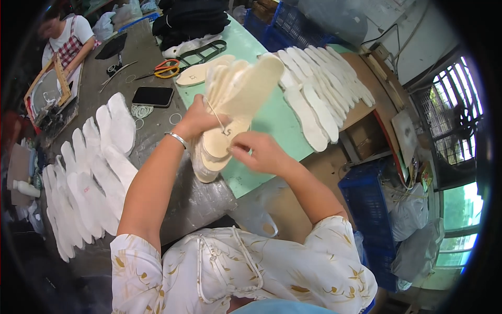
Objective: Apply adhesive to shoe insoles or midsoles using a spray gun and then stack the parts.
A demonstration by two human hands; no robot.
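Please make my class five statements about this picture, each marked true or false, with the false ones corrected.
1. The left hand holds a bundle of cream insoles. True.
2. The black smartphone lies on the green surface. False: the smartphone lies on the grey tabletop.
3. The scissors lie farther from the person than the smartphone. True.
4. The bracelet is on the right wrist. False: the bracelet is on the left wrist.
5. White insoles lie to both sides of the bundle. True.
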